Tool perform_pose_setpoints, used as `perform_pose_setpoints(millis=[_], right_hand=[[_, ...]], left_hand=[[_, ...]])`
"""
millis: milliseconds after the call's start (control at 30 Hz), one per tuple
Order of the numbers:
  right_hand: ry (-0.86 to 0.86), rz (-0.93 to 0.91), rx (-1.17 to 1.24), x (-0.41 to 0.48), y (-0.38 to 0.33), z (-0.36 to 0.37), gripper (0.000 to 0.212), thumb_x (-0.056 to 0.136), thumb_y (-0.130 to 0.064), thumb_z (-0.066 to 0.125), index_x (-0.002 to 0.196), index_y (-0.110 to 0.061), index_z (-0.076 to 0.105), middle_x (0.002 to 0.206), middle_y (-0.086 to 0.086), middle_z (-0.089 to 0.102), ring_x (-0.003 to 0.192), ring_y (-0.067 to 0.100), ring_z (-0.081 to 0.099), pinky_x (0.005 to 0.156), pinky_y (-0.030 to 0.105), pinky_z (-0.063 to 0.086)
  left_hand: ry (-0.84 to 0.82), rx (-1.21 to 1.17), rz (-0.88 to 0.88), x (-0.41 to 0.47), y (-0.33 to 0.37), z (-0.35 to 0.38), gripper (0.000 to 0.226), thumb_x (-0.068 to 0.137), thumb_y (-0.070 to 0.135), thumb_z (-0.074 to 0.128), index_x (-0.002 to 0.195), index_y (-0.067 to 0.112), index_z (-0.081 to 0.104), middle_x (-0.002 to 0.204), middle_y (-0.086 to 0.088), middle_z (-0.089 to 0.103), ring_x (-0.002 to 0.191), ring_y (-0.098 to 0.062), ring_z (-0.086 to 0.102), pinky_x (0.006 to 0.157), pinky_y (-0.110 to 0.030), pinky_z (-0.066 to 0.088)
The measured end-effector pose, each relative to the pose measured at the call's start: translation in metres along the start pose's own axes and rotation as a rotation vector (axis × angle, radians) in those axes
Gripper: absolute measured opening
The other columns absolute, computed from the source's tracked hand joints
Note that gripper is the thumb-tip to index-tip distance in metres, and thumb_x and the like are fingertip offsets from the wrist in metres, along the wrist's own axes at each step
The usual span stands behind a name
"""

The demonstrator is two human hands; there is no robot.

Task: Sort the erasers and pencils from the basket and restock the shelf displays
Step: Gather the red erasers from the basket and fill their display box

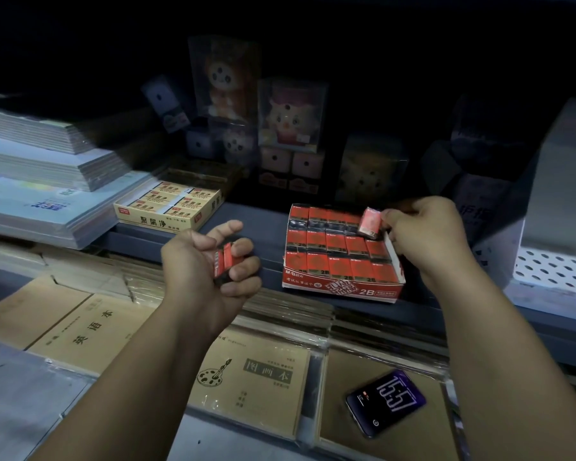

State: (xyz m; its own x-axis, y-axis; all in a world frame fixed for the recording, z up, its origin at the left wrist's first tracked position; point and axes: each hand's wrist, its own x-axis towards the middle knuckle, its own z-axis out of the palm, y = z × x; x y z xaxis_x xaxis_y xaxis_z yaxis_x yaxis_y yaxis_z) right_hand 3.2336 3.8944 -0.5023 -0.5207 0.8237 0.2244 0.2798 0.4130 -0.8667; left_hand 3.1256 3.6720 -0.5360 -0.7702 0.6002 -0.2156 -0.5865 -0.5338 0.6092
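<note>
- Erasers (336, 244) in red 2B wrappers, packed in three rows inside red display box (343, 287).
- Box open at top, resting on dark shelf (263, 227) near front edge.
- Single red eraser (370, 221) pinched between thumb and fingertips of right hand (423, 234).
- Held tilted over far right corner of red display box, at back row; touching that row or just clear of it, cannot tell.
- Right hand curled, gripping that one piece only, wrist above box's right wall.
- Left hand (210, 264) palm up, left of red display box and apart from it, in front of shelf edge.
- Fingers closed round small bundle of red erasers (223, 261), one finger stretched out above bundle.
- Yellow display box (167, 211) of pale-wrapped erasers further left on same shelf, just beside stack of blue-covered books (47, 181).
- Boxed cartoon toys (290, 118) at dim back of shelf, blurred.
- Brown exercise books (253, 384) in clear wrap on lower level, under both forearms.
- Phone (384, 402) face up on one of them, screen lit, below right forearm.
</note>
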Motion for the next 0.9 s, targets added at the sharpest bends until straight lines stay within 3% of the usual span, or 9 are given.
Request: perform_pose_setpoints(millis=[67,233,333,467,633,767,833,900], right_hand=[[-0.008,0.030,0.045,-0.0006,-0.0017,-0.0013,0.019,0.093,-0.009,0.059,0.081,0.005,0.065,0.065,0.009,0.062,0.065,0.024,0.060,0.063,0.040,0.048],[-0.034,0.061,0.073,-0.0036,-0.0029,0.0035,0.026,0.093,-0.015,0.056,0.087,0.010,0.059,0.073,0.014,0.062,0.070,0.028,0.062,0.060,0.036,0.045],[-0.005,0.064,0.073,-0.0005,-0.0001,0.0048,0.031,0.092,-0.017,0.054,0.091,0.014,0.057,0.077,0.020,0.060,0.070,0.030,0.060,0.060,0.040,0.044],[0.079,0.064,0.092,0.0025,0.0037,0.0038,0.034,0.092,-0.017,0.054,0.094,0.016,0.060,0.090,0.034,0.066,0.068,0.033,0.061,0.060,0.043,0.048],[0.071,0.013,0.053,0.0020,0.0060,0.0078,0.023,0.089,-0.012,0.058,0.086,0.010,0.062,0.084,0.028,0.068,0.078,0.040,0.069,0.062,0.043,0.054],[0.008,-0.004,0.041,-0.0003,0.0015,0.0054,0.015,0.092,-0.015,0.059,0.087,-0.003,0.066,0.081,0.016,0.073,0.078,0.032,0.072,0.073,0.051,0.059],[-0.046,0.006,0.051,-0.0017,-0.0005,0.0027,0.006,0.090,-0.014,0.064,0.090,-0.010,0.068,0.081,0.010,0.075,0.077,0.026,0.073,0.076,0.050,0.061],[-0.070,0.003,0.046,-0.0029,-0.0016,0.0008,0.004,0.087,-0.012,0.070,0.090,-0.012,0.068,0.082,0.007,0.075,0.077,0.024,0.074,0.078,0.049,0.061]], left_hand=[[0.003,-0.029,-0.009,-0.0024,0.0012,0.0003,0.028,0.067,0.018,0.035,0.087,0.014,0.053,0.063,-0.001,0.039,0.044,-0.011,0.026,0.040,-0.014,0.014],[-0.075,-0.043,-0.049,-0.0036,0.0038,0.0012,0.023,0.056,0.014,0.032,0.077,0.018,0.042,0.068,-0.001,0.039,0.051,-0.012,0.030,0.039,-0.018,0.019],[-0.131,-0.068,-0.061,-0.0029,0.0062,-0.0009,0.026,0.053,0.011,0.032,0.077,0.019,0.039,0.073,-0.002,0.041,0.057,-0.013,0.037,0.042,-0.020,0.028],[-0.162,-0.091,-0.059,-0.0016,0.0073,0.0023,0.046,0.036,-0.002,0.043,0.076,0.019,0.037,0.077,-0.005,0.043,0.061,-0.017,0.045,0.047,-0.023,0.038],[-0.177,-0.133,-0.044,-0.0014,0.0066,0.0059,0.044,0.061,-0.011,0.035,0.094,0.017,0.043,0.086,-0.009,0.048,0.070,-0.022,0.056,0.057,-0.027,0.051],[-0.208,-0.104,0.003,-0.0019,0.0076,0.0085,0.056,0.075,-0.015,0.051,0.122,0.015,0.050,0.107,-0.015,0.056,0.097,-0.024,0.062,0.072,-0.032,0.059],[-0.163,-0.072,0.047,-0.0009,0.0079,0.0087,0.058,0.076,-0.014,0.057,0.127,0.013,0.053,0.120,-0.020,0.062,0.104,-0.025,0.067,0.075,-0.033,0.061],[-0.118,-0.047,0.073,0.0003,0.0076,0.0061,0.058,0.075,-0.013,0.061,0.128,0.010,0.054,0.116,-0.024,0.070,0.103,-0.027,0.073,0.077,-0.034,0.062]])
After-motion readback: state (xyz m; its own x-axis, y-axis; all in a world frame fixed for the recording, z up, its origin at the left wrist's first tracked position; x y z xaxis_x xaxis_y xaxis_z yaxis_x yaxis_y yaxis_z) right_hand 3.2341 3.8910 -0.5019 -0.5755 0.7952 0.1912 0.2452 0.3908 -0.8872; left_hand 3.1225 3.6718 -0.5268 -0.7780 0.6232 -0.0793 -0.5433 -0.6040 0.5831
